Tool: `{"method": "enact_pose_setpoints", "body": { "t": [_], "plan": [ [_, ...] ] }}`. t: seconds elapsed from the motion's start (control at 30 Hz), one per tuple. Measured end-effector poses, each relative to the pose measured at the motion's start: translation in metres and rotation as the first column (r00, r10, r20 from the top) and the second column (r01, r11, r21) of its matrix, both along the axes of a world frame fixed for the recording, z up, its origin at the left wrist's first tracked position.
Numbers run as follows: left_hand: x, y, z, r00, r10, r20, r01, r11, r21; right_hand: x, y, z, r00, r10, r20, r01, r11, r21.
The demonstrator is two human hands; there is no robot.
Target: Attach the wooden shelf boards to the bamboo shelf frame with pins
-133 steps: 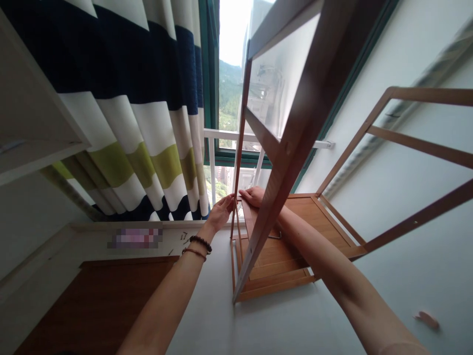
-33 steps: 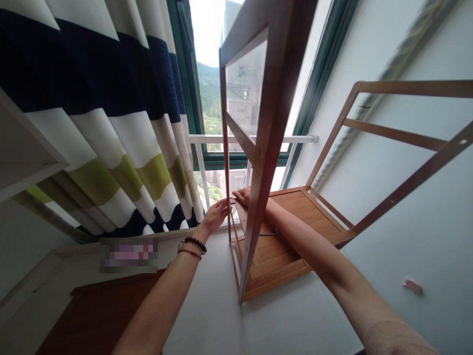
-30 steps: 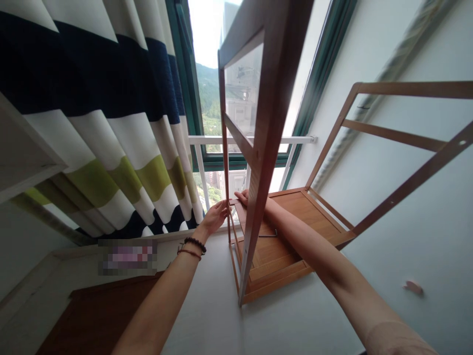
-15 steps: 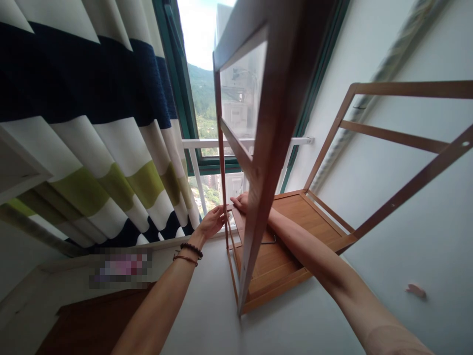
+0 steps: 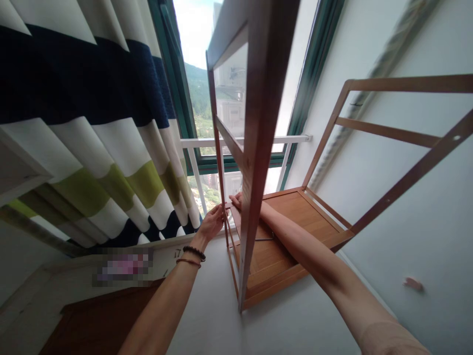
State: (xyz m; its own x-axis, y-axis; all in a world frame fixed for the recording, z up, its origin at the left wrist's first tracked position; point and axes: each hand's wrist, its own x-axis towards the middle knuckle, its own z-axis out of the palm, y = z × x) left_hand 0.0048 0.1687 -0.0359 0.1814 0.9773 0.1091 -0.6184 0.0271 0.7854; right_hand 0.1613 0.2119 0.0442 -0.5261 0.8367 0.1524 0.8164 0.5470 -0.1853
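Evidently, accuracy matters most at the far left corner of the brown rectangular wooden shelf panel (image 5: 314, 214), where both hands meet the frame. The left hand (image 5: 211, 223) has its bent fingertips touching the slender brown wooden far post (image 5: 219, 162); whether they pinch only the post or also some small part against it is too small to tell. The right hand (image 5: 236, 200) reaches behind the thick brown wooden near post (image 5: 258, 148), its visible fingers lying over the far end of a narrow brown wooden slat (image 5: 235, 221). How firmly it grips is hidden.

To do this well, the left fingers should line the post up squarely with the slat's end while the right hand bears steadily, without pushing the joint askew. Light, even pressure would likely serve better than force, since the tall end looks easy to twist out of line.

The right forearm spans the panel, passing very close to a dark L-shaped metal hex key (image 5: 264, 239) near its left edge, so a sideways sweep could knock it off. At the panel's right edge an open brown wooden end frame (image 5: 391, 132) tilts outward; bumping it could disturb the corner. Small dark metal pieces (image 5: 178, 253) lie well apart on the pale ledge (image 5: 158, 261).
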Motion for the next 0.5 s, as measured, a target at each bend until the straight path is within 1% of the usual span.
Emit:
{"method": "enact_pose_setpoints", "body": {
  "t": [0.2, 0.33, 0.4, 0.43, 0.5],
  "plan": [
    [0.002, -0.006, 0.003, 0.99, 0.113, -0.089, -0.114, 0.993, -0.002, 0.002, -0.001, -0.001, 1.0, -0.004, -0.016, 0.004, 1.0, 0.015],
    [0.011, -0.017, 0.003, 0.952, 0.264, -0.154, -0.263, 0.964, 0.023, 0.013, -0.011, 0.008, 0.999, -0.016, -0.041, 0.018, 0.999, 0.047],
    [0.018, -0.027, 0.004, 0.899, 0.375, -0.228, -0.368, 0.927, 0.073, 0.023, -0.02, 0.013, 0.998, 0.0, -0.063, 0.005, 0.998, 0.07],
    [0.022, -0.033, 0.006, 0.858, 0.429, -0.281, -0.413, 0.903, 0.119, 0.029, -0.026, 0.016, 0.997, 0.012, -0.08, -0.005, 0.996, 0.086],
    [0.029, -0.047, 0.011, 0.77, 0.505, -0.391, -0.451, 0.863, 0.227, 0.041, -0.041, 0.021, 0.993, 0.022, -0.119, -0.009, 0.994, 0.113]
  ]
}}
